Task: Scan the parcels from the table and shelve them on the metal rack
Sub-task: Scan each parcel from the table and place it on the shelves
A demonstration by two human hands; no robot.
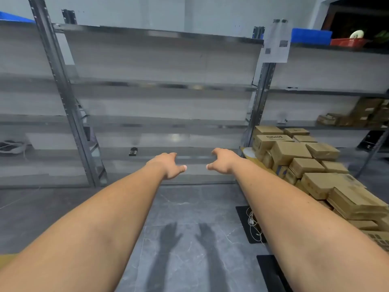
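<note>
A person's two bare arms reach forward over a grey tiled floor toward a metal rack. On the left, a rack upright slants down to the floor. A small dark object, too blurred to identify, sits toward the left end of a low shelf. The left hand hovers near the front edge of that shelf, fingers loosely curled, thumb out, holding nothing. Just right of it, the right hand mirrors it, also holding nothing. To the right, cardboard parcels lie heaped together on a surface hidden beneath them, probably the table; the right forearm passes close beside the stack. More parcels sit on a further rack's shelf at far right.

Risks, as I judge them: the right arm could brush the heap and topple loose boxes; white cables on the floor could snag a foot. The shelves in front look largely bare, with open floor between person and rack.
</note>
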